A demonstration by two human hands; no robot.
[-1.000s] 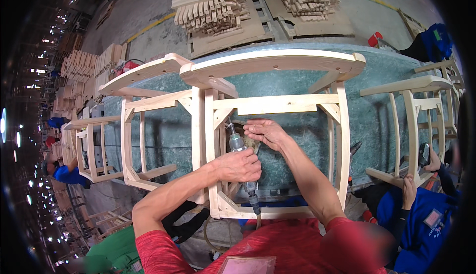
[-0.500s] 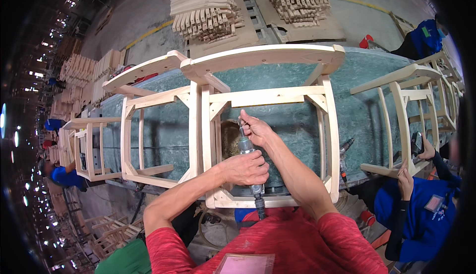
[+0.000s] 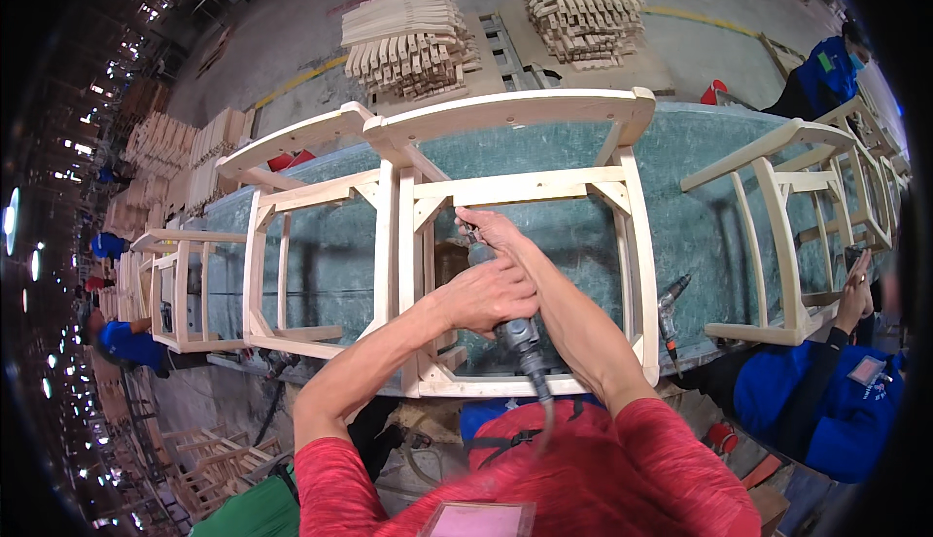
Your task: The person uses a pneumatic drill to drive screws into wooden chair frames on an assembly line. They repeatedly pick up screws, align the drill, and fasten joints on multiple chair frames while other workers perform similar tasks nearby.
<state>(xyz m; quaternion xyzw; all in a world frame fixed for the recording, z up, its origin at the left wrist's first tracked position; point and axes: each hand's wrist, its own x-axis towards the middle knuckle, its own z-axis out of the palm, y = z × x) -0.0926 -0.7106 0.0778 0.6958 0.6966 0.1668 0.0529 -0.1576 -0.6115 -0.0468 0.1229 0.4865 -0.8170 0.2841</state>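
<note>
The power tool (image 3: 505,318) sits right in front of you, inside the open seat frame of the middle chair frame (image 3: 515,245), which lies on its back on the green table (image 3: 700,197). The tool's long axis runs from near to far, tipped slightly left: the dark body and its grey hose (image 3: 539,391) trail back toward your chest, and the working end points away from you, up toward the front rail of the frame. The tip itself is hidden by your fingers, so you cannot tell from here exactly where it meets the wood.

Both hands are on it. Your left hand (image 3: 486,294) is wrapped tight round the body, knuckles up, nearer to you. Your right hand (image 3: 491,231) reaches further, fingers curled and pinching round the nose of the tool, just below the rail; the two hands are almost touching, one behind the other along the tool's axis. Your right forearm crosses over the near rail of the frame.

To the left, a second chair frame (image 3: 311,255) stands side by side with yours, the two touching along their legs. To the right, well apart, a third chair frame (image 3: 787,226) lies on the same table, with another person in blue (image 3: 826,401) beside it. A spare drill (image 3: 669,309) rests at the table's near edge, just right of your frame. On the floor far beyond the table are two stacks of cut wooden parts (image 3: 408,36).
</note>
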